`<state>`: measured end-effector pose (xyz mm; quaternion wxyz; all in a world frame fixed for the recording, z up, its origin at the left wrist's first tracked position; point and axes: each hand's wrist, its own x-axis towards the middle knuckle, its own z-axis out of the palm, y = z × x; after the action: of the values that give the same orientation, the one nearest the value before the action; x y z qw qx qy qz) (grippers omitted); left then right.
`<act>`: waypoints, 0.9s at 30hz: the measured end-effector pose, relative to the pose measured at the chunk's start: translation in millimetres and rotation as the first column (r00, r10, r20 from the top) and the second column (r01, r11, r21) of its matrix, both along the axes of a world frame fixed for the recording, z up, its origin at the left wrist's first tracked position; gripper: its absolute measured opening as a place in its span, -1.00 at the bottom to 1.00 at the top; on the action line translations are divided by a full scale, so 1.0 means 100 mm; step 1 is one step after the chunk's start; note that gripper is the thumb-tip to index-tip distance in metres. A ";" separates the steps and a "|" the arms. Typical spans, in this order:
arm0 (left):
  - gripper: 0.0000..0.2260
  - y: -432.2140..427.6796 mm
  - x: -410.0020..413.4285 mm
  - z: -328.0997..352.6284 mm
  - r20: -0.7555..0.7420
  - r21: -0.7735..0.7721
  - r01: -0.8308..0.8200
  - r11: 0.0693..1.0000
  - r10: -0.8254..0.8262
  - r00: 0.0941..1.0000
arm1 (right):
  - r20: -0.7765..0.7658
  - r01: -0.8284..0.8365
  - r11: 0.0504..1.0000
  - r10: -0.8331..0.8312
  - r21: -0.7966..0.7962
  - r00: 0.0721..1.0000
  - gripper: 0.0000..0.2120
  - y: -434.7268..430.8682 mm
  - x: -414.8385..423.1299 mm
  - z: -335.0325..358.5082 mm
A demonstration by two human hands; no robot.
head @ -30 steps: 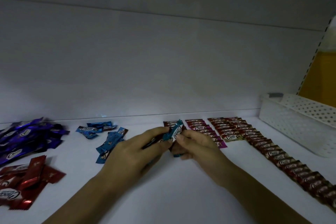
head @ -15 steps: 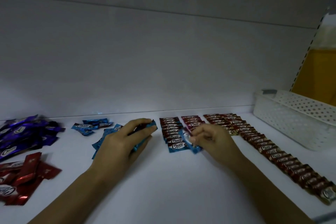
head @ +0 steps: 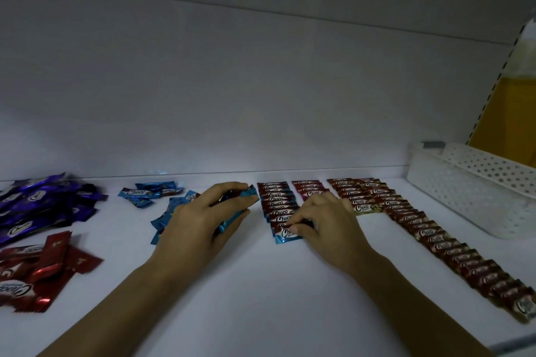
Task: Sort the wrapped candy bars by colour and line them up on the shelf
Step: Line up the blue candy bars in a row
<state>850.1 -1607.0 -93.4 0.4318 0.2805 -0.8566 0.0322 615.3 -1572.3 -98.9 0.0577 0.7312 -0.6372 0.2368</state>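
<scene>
The right hand (head: 327, 223) pinches a blue bar (head: 285, 234) down at the 6 o'clock end of the blue row (head: 275, 200), while the left hand (head: 200, 220), at its 9 o'clock, grips spare blue bars (head: 250, 192); next, I judge, one more must be passed over and laid straight.

The shelf (head: 261, 298) is plain white under a grey-white back wall (head: 261, 81). At far left lies a glossy purple pile (head: 37, 206), and nearer, a shiny red pile (head: 43, 266), both lettered in white. The loose blue bars (head: 150, 193) are bright blue. To their right come a blue row (head: 275, 203) with dark brown centres, a magenta row (head: 307, 186) and a brown row (head: 435, 243) edged in pale beige. The basket (head: 475, 180) is white, dotted with round holes, before a yellow panel (head: 510, 119).
</scene>
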 end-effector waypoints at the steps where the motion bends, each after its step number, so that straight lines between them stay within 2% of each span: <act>1: -0.73 0.00 0.00 0.00 -0.006 -0.006 0.002 1.000 -0.002 1.000 | -0.024 0.006 1.000 -0.006 0.006 1.000 -0.82 0.00 0.01 0.00; 3: -0.76 0.00 -0.02 -0.01 -0.015 -0.026 0.009 1.000 -0.010 1.000 | -0.011 0.016 1.000 -0.016 -0.023 1.000 -0.87 -0.02 0.03 0.00; 4: -0.79 0.00 -0.02 -0.01 -0.014 -0.044 0.018 0.999 -0.018 1.000 | 0.127 0.004 0.999 0.000 -0.034 0.992 -0.84 0.00 0.06 0.01; 5: -0.80 0.01 -0.03 -0.01 -0.007 -0.065 0.028 0.997 -0.029 1.000 | 0.368 -0.046 0.998 0.054 -0.031 0.928 -0.81 0.03 0.09 0.04; 6: -0.78 0.02 -0.04 -0.01 0.006 -0.089 0.044 0.995 -0.043 0.999 | 0.604 -0.131 0.991 0.120 -0.026 0.788 -0.81 0.06 0.14 0.08; 7: -0.77 0.04 -0.06 0.00 0.022 -0.112 0.062 0.992 -0.060 0.998 | 0.753 -0.228 0.973 0.170 -0.028 0.635 -0.80 0.10 0.19 0.13; 9: -0.80 0.07 -0.10 0.00 0.052 -0.154 0.103 0.983 -0.096 0.994 | 0.855 -0.367 0.930 0.194 -0.004 0.481 -0.75 0.15 0.26 0.18; 11: -0.83 0.08 -0.14 0.00 0.083 -0.195 0.131 0.972 -0.117 0.990 | 0.895 -0.420 0.908 0.198 -0.013 0.400 -0.80 0.16 0.29 0.22; 13: -0.84 0.09 -0.17 0.00 0.074 -0.183 0.134 0.974 -0.122 0.990 | 0.909 -0.394 0.919 0.183 -0.023 0.373 -0.92 0.16 0.28 0.23; 17: -0.61 0.11 -0.21 -0.02 -0.105 0.096 0.108 0.990 -0.097 0.990 | 0.927 -0.364 0.931 0.139 -0.003 0.349 -0.95 0.15 0.25 0.21; 20: -0.68 0.11 -0.20 -0.04 -0.201 0.253 0.147 0.956 -0.097 0.975 | 0.942 -0.321 0.947 0.092 0.017 0.322 -0.92 0.12 0.21 0.21; 23: -0.69 0.10 -0.20 -0.05 -0.279 0.322 0.177 0.930 -0.085 0.956 | 0.968 -0.321 0.947 0.057 0.026 0.246 -0.92 0.12 0.18 0.23; 27: -0.64 0.06 -0.17 -0.05 -0.251 0.331 0.115 0.936 -0.030 0.967 | 0.994 -0.291 0.957 0.014 0.018 0.109 -0.88 0.12 0.16 0.25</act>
<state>833.2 -1601.1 -98.2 0.4784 0.3212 -0.7998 -0.1681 631.6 -1560.4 -73.7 -0.4788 0.4546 -0.4571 0.5959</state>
